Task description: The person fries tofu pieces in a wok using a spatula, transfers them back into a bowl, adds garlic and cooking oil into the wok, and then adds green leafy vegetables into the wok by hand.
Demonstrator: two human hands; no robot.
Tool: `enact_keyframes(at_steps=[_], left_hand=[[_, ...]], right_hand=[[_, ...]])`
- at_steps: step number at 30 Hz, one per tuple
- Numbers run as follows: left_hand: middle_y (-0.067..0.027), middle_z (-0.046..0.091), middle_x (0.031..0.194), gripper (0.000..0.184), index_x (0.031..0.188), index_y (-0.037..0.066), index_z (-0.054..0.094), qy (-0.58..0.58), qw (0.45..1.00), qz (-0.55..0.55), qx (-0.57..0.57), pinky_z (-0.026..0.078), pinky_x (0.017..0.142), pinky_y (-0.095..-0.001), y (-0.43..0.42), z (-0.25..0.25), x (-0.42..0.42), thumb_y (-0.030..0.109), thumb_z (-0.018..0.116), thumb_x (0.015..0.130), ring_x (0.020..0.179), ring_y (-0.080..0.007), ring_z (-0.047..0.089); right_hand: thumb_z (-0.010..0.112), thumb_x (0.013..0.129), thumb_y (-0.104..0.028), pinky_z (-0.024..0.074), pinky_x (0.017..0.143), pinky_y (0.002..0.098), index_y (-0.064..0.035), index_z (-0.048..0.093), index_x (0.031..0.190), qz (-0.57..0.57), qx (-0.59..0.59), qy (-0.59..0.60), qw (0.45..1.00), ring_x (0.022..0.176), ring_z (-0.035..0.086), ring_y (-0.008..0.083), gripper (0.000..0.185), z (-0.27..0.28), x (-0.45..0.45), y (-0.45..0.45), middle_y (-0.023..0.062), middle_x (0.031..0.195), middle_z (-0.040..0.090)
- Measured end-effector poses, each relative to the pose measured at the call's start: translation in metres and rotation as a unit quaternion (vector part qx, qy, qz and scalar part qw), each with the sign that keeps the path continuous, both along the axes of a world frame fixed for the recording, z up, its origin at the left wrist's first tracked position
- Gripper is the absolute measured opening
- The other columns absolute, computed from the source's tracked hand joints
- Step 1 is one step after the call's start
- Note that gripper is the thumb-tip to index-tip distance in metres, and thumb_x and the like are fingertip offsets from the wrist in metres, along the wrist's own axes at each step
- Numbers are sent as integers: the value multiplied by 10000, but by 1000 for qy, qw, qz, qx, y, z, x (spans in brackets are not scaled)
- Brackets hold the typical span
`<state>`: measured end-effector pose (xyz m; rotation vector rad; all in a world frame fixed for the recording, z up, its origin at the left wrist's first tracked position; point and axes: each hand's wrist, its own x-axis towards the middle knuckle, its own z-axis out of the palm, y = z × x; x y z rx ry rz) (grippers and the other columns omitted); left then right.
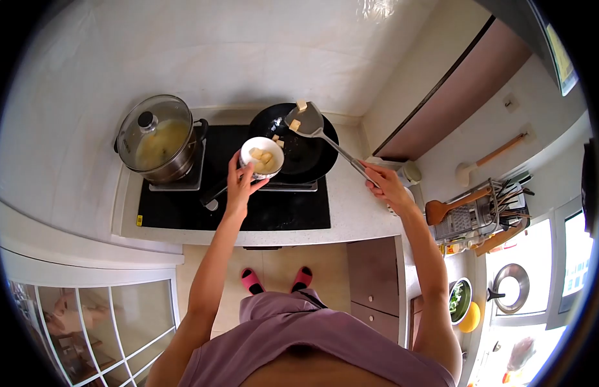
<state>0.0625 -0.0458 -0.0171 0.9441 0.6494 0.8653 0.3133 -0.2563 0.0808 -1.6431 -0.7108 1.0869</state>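
Observation:
My left hand (243, 182) is closed round a small white bowl (278, 146) that holds several pale yellowish pieces (261, 157). The bowl is above the near left rim of a black wok (303, 155). In my right hand (385, 183) is the long handle of a grey metal spatula (310, 119), its blade over the far part of the wok. Two pale cubes (295, 126) show at the blade, one on it and one by its far edge. A few more pale cubes (277, 140) are in the wok, just behind the bowl.
A lidded steel pot (167, 169) with yellowish contents stands on the left of the black cooktop (274, 216). Jars (409, 173) sit right of the wok. Farther right are a utensil rack (470, 211) and a bowl of greens (461, 300). A glass-paned door (128, 322) is at lower left.

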Motion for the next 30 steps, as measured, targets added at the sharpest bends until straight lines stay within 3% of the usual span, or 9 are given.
enact_keyframes(at_steps=[5,7,10,14,16,18,24,26,30], left_hand=[[-145,529,1106,533,1345,148,252,-35,999,-17,-32,553,798,-421,7,-16,42,246,536,905,1030,-281,568],[-144,530,1102,540,1349,148,246,-45,998,-23,-32,552,800,-418,6,-16,47,250,536,905,1029,-282,569],[-149,513,1118,568,1364,141,219,-54,998,-36,-26,549,814,-410,3,-16,50,261,534,906,1037,-288,563],[-151,483,1150,583,1370,123,206,-59,997,-28,-31,542,829,-409,-1,-14,42,258,532,907,1068,-292,543],[-150,475,1159,585,1372,118,202,-57,997,-23,-36,540,833,-408,-4,-10,31,254,531,908,1078,-293,537],[-146,474,1175,580,1373,119,205,-57,997,-8,-59,535,841,-413,-8,-9,10,242,530,909,1083,-290,533],[-132,482,1222,579,1384,118,214,-20,997,-7,-75,522,853,-411,-33,-12,-65,228,527,909,1092,-281,543],[-125,502,1201,582,1391,121,202,9,995,-20,-92,531,839,-401,-44,-18,-83,221,519,913,1085,-276,548],[-97,543,1141,558,1396,163,225,49,994,-35,-91,552,798,-379,-63,-27,-103,214,507,918,1074,-266,554]], right_hand=[[523,916,-194,264,423,193,-100,549,1230,-16,-28,-134,991,472,313,45,329,24,-26,-17,-38,570,397],[534,896,-150,311,441,229,-127,574,1204,15,-6,-388,921,465,345,60,311,24,-33,-20,-14,531,394],[557,874,-135,340,457,253,-142,570,1203,7,9,-452,892,470,367,71,329,33,-45,-22,7,530,398],[544,896,-165,311,441,226,-118,557,1220,15,5,-396,918,468,345,58,328,29,-34,-23,-9,543,403],[523,916,-196,271,421,197,-92,537,1239,-27,-5,-90,996,470,324,41,339,33,-26,-22,-26,568,408],[504,930,-228,237,409,175,-69,520,1249,-31,1,-55,998,470,305,28,356,29,-15,-16,-38,591,404],[523,906,-239,286,402,198,-95,567,1206,40,-87,-182,979,484,387,27,336,-11,13,38,-15,583,463],[528,875,-206,386,449,275,-70,622,1104,75,-126,-346,927,511,524,133,282,-19,8,63,64,613,565],[522,846,-193,458,564,388,-35,639,992,129,-43,-515,846,641,608,298,245,-54,33,112,145,726,632]])
